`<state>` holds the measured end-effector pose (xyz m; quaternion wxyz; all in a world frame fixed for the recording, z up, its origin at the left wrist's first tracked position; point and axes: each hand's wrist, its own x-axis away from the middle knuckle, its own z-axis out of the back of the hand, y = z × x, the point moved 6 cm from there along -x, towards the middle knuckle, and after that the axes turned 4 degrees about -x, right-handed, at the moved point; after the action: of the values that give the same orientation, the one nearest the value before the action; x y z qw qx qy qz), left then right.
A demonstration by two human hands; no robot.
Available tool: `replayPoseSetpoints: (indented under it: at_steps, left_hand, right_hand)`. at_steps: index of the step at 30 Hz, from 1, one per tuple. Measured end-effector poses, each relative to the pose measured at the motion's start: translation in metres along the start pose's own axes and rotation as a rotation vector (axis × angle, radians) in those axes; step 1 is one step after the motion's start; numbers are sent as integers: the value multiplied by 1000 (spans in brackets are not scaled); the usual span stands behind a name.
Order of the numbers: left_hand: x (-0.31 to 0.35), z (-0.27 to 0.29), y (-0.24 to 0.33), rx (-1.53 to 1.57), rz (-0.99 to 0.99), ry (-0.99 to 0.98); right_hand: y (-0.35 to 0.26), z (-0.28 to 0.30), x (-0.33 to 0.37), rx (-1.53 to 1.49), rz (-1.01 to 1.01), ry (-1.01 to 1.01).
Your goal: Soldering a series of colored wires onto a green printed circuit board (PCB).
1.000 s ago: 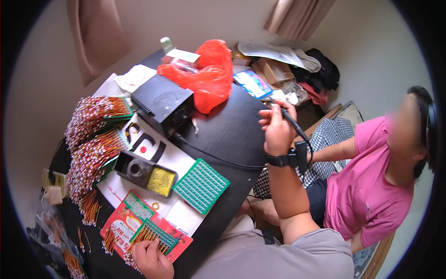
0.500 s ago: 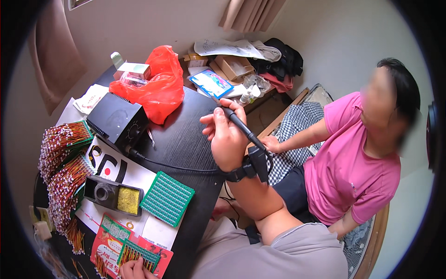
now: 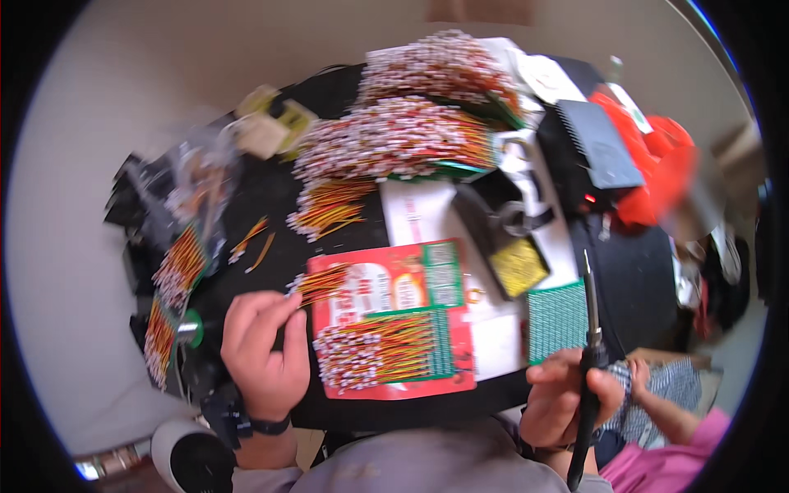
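1. The left hand [image 3: 267, 357] is over the near left of the black counter [image 3: 645, 287]. Its fingertips are at the white ends of a small wire bundle [image 3: 322, 284]; I cannot tell whether this grip is pinching them or merely touching.
2. The right hand [image 3: 567, 403], near and to the right, has its grip wrapped around the black handle of a soldering iron [image 3: 593, 329], whose bare metal tip points to the far side.
3. Between the hands, a red sheet [image 3: 464, 337] lies flat on the counter. The wired board [image 3: 403, 345] rests on its near part, with red and yellow wires running left to white ends. The small wire bundle lies over the sheet's far left corner, and a small green panel [image 3: 442, 275] sits at its far right.
4. Right of the sheet is a square green board [image 3: 559, 322]; just beyond it is a black iron stand [image 3: 475, 209] with a yellow sponge [image 3: 520, 267].
5. Piled wired boards [image 3: 394, 135] fill the far middle. To their right stand a black box [image 3: 604, 148] and a red plastic bag [image 3: 657, 152].
6. At the far left is a clear plastic bag [image 3: 193, 185]. A co-worker's pink sleeve [image 3: 699, 448] shows at the near right.
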<state>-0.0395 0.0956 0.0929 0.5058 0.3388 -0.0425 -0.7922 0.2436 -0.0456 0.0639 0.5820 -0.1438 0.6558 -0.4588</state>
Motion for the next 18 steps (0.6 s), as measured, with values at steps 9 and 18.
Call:
replayPoseSetpoints:
  at_steps: [9,18]
  left_hand:
    - [21,-18,-62,-28,224,-69]
    - [18,-31,-78,-136,140,-84]
  right_hand:
    - [18,-42,2,113,48,-319]
    - [22,-41,14,135,48,-208]
